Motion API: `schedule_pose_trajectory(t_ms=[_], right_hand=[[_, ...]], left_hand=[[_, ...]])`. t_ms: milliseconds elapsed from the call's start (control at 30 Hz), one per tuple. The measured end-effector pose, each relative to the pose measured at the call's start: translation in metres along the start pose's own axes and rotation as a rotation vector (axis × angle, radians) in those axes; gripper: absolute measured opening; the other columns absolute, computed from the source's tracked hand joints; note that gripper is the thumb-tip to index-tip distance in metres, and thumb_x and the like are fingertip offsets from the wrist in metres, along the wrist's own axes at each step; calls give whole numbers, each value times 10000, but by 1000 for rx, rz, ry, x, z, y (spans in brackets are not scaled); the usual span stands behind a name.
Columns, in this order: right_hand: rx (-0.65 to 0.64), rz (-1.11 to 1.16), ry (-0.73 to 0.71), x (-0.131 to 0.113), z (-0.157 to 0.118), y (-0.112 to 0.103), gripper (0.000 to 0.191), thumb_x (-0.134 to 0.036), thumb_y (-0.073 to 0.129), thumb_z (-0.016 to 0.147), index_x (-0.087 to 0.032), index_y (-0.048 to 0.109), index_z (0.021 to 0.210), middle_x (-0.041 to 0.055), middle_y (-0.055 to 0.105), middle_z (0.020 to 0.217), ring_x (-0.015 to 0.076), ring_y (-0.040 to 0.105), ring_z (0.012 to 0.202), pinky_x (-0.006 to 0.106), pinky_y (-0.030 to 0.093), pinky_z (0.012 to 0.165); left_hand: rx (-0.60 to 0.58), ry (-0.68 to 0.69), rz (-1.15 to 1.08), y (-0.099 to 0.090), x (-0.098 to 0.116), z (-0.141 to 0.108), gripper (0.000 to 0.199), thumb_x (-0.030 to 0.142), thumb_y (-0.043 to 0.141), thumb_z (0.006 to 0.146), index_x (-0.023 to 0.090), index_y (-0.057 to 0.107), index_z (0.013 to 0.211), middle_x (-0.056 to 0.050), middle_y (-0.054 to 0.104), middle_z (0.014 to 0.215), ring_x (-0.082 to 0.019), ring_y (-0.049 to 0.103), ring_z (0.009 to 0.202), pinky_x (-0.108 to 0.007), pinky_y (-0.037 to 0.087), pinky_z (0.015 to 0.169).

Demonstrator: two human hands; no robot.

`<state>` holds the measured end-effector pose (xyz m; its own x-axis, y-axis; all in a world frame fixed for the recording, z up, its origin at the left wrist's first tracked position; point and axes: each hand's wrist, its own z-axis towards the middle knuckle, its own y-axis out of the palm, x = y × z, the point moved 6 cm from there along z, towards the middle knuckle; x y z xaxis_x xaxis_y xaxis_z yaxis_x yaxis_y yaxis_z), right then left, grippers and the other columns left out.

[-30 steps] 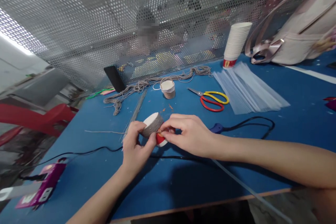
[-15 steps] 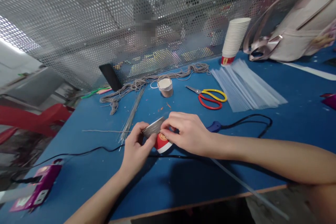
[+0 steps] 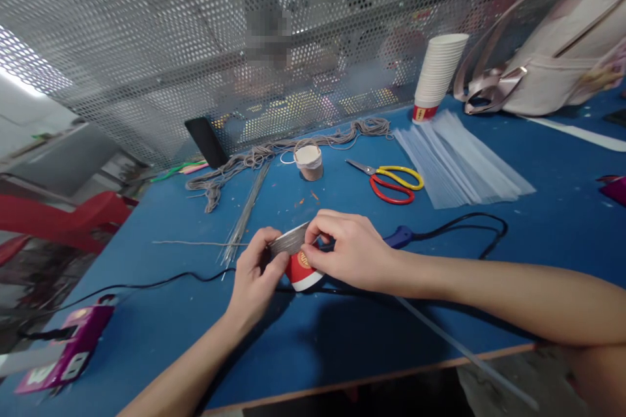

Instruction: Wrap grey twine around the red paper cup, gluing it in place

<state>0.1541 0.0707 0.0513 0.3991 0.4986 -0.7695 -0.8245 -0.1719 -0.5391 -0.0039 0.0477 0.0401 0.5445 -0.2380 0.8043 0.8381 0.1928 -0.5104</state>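
Clasped by left hand (image 3: 250,290) and pinched by right hand (image 3: 349,251), directly between them: tilted red-and-white paper cup (image 3: 296,269), banded in tightly wound grey cord (image 3: 289,242). Beyond the grip, perforated metal screen (image 3: 195,45); beneath, smooth blue tabletop (image 3: 171,313). Beyond and to the right, translucent plastic strips (image 3: 464,163); nearer, yellow-and-red-handled scissors (image 3: 377,172). On the cup, rounded gold emblem (image 3: 304,259), lettering too small to read.

The place seems to be a craft workshop. This is shown by the blue flat worktable (image 3: 171,313), which carries metal scissors with red and yellow handles (image 3: 375,171), loose grey cord (image 3: 264,155) and translucent strips (image 3: 464,163), and by the red-and-white paper cup (image 3: 296,270) banded in grey.
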Motion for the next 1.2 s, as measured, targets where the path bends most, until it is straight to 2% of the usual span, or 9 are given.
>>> schedule_pose_trajectory(t_ms=[267,467,833,1200], right_hand=[[4,-20,16,2,-2,0,41,-191,630,726,-196,615,688,-49,546,673,85,475,608,215,291,570],[9,11,-15,2,-4,1,41,-177,616,744,-197,627,711,-48,556,695,81,492,627,214,317,602],[2,59,92,7,-2,2,63,-201,642,724,-189,597,681,-50,540,668,81,472,599,214,307,577],[-14,90,111,9,-3,4,73,-219,635,716,-195,597,659,-51,547,650,88,471,603,224,302,567]], left_hand=[[23,9,48,4,13,3,117,274,590,639,207,500,671,33,498,610,-128,476,574,-229,416,533],[42,3,0,2,9,2,120,262,589,667,202,486,657,34,486,625,-121,471,579,-225,407,538],[38,2,-31,2,8,1,140,259,599,673,203,475,642,24,498,645,-123,475,601,-232,411,560],[17,47,-50,4,7,1,185,265,618,682,207,449,634,25,490,627,-133,463,601,-253,390,554]])
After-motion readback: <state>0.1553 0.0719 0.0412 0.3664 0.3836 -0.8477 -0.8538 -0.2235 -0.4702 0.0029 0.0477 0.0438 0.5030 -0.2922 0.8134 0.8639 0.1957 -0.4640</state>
